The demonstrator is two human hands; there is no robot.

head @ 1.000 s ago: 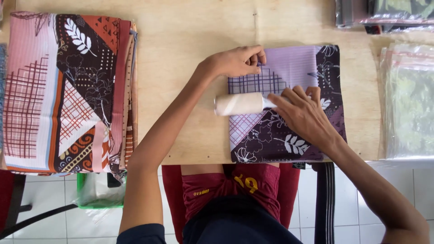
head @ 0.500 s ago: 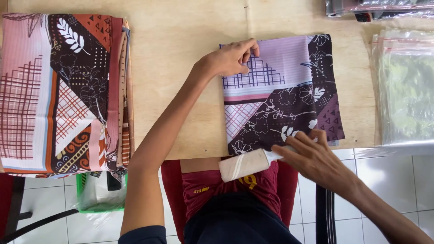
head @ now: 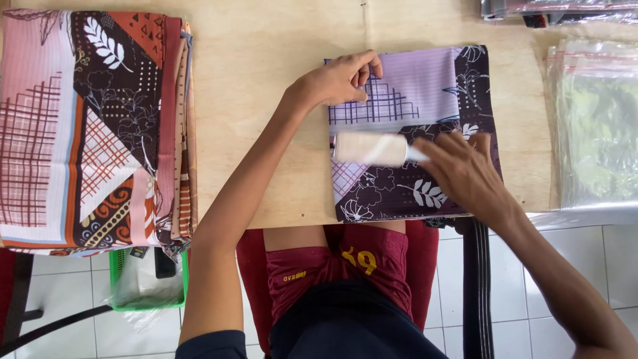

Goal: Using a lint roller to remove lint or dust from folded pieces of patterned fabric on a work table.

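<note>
On the plywood table [head: 266,100], near its front edge, a folded purple and dark floral cloth [head: 425,93] lay flat, its near edge level with the table's lip. The right hand [head: 465,173] gripped the handle of a white lint roller [head: 369,148], fingers curled around it, and the roller's drum lay across the middle of the cloth, toward its left side. The left hand [head: 339,80] pressed down on the cloth's far left corner, fingers bent and close together, thumb tucked alongside.

The likeliest trouble, as I judged it, was the sticky drum catching the top layer and dragging or rucking it, since only one corner was pinned and the near half lay free. With the cloth so close to the lip, a pull toward the body could also tip it off the edge.

The left forearm ran diagonally up from the lower left, elbow bent. The right arm came in from the lower right, wrist fairly straight.

A stack of folded patterned fabrics [head: 93,126] sat well apart at the left, clear plastic bags [head: 591,126] at the right.
</note>
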